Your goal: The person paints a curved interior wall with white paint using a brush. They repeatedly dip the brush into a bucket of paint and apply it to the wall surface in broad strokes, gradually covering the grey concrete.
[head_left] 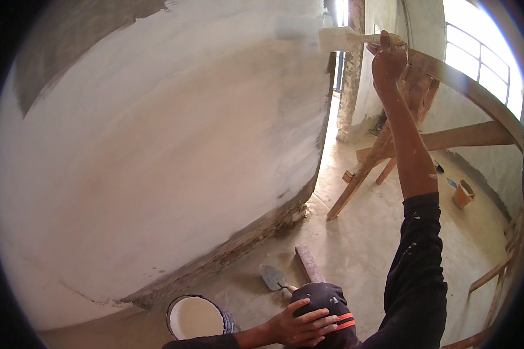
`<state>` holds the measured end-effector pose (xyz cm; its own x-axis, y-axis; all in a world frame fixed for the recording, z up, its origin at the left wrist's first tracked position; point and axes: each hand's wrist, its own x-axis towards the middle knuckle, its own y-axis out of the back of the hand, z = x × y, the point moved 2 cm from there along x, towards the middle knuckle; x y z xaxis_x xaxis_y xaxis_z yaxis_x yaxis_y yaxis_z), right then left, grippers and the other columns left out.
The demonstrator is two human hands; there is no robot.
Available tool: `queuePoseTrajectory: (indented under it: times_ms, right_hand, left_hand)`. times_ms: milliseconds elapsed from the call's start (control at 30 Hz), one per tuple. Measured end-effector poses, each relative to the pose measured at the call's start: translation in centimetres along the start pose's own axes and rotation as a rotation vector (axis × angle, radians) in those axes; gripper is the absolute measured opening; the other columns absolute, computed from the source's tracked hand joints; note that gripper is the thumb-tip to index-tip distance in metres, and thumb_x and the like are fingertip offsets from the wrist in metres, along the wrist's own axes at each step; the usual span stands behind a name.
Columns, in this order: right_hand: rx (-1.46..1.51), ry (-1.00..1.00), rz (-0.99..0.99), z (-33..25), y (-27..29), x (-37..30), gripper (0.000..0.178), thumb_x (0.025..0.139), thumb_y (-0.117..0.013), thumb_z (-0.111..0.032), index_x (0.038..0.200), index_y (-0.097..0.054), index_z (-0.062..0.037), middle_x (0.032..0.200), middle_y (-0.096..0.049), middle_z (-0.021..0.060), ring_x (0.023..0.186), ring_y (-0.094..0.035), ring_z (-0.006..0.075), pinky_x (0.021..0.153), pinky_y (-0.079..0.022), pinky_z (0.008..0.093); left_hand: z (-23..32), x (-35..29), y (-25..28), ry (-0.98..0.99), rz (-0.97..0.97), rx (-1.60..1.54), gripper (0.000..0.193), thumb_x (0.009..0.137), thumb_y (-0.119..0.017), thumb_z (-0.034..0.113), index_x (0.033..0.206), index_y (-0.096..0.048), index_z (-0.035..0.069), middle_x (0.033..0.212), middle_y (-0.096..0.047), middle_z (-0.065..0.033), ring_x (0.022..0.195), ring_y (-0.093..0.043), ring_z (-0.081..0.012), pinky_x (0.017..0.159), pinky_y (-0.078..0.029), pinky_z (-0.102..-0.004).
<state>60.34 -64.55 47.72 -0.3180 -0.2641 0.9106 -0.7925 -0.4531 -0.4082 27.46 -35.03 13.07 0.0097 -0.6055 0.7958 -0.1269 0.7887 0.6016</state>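
My right hand [389, 63] is raised at the upper right, its fingers closed round the handle of a wide flat paintbrush [335, 39]. The brush's pale, coated head points left and reaches the far upper edge of the wall [174, 134]. White streaky coating covers most of that wall, with a bare grey patch at the upper left. Low in the view, my left hand [303, 327] lies with fingers spread on my dark-clothed knee, which has orange stripes. Left of it stands a bucket [199, 319] of cream-white liquid.
Just beyond my knee, a trowel [272, 277] and a short wooden block [310, 263] lie on the floor. A wooden trestle [378, 145] with planks stands behind my right arm. Farther right is a small orange bucket [463, 194]. A barred window [483, 52] glares at the upper right.
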Motion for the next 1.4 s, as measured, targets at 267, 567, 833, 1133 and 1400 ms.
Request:
queuePoseTrajectory:
  times_ms: [267, 567, 833, 1133, 1400]
  right_hand:
    - [0.202, -0.256, 0.145, 3.0, -1.0, -2.5, 0.031, 0.087, -0.062, -0.013, 0.102, -0.047, 0.0083, 0.096, -0.059, 0.0170, 0.077, -0.064, 0.0216, 0.061, -0.060, 0.0308]
    - [0.154, 0.011, 0.179, -2.5, -1.2, -5.2, 0.032, 0.087, -0.062, -0.016, 0.102, -0.044, 0.0065, 0.096, -0.057, 0.0165, 0.079, -0.065, 0.0227, 0.063, -0.061, 0.0299]
    - [0.799, -0.363, 0.069, -8.7, 0.4, -3.8, 0.032, 0.089, -0.059, -0.013, 0.102, -0.043, 0.0118, 0.092, -0.057, 0.0191, 0.079, -0.066, 0.0278, 0.064, -0.062, 0.0335]
    - [0.890, -0.451, -0.005, -9.4, -1.0, -5.4, 0.035, 0.089, -0.061, -0.018, 0.101, -0.040, 0.0078, 0.090, -0.059, 0.0208, 0.076, -0.067, 0.0264, 0.062, -0.061, 0.0335]
    - [0.139, 0.021, 0.053, 1.4, -1.1, -4.7, 0.036, 0.087, -0.063, -0.017, 0.100, -0.046, 0.0114, 0.089, -0.060, 0.0212, 0.074, -0.066, 0.0239, 0.060, -0.061, 0.0327]
  left_hand:
    - [0.1, 0.4, -0.1, 0.011, 0.002, 0.012, 0.033, 0.087, -0.053, 0.034, 0.113, -0.062, 0.016, 0.120, -0.059, 0.0021, 0.116, -0.049, -0.0192, 0.105, -0.025, -0.0544]
    - [1.0, -1.5, -1.4, 0.149, -0.070, -0.048, 0.042, 0.085, -0.055, 0.037, 0.124, -0.057, 0.023, 0.129, -0.052, 0.0078, 0.118, -0.044, -0.0114, 0.106, -0.024, -0.0455]
    - [0.8, -1.6, -0.8, 0.154, -0.057, -0.074, 0.042, 0.084, -0.056, 0.033, 0.124, -0.057, 0.021, 0.129, -0.052, 0.0061, 0.120, -0.044, -0.0116, 0.105, -0.026, -0.0451]
    - [0.4, -2.0, -1.0, 0.126, -0.080, -0.032, 0.038, 0.087, -0.053, 0.042, 0.122, -0.058, 0.027, 0.128, -0.053, 0.0095, 0.118, -0.043, -0.0105, 0.106, -0.024, -0.0450]
    - [0.5, -2.0, -1.2, 0.141, -0.064, -0.065, 0.040, 0.085, -0.056, 0.037, 0.123, -0.057, 0.024, 0.129, -0.053, 0.0086, 0.119, -0.043, -0.0104, 0.107, -0.024, -0.0448]
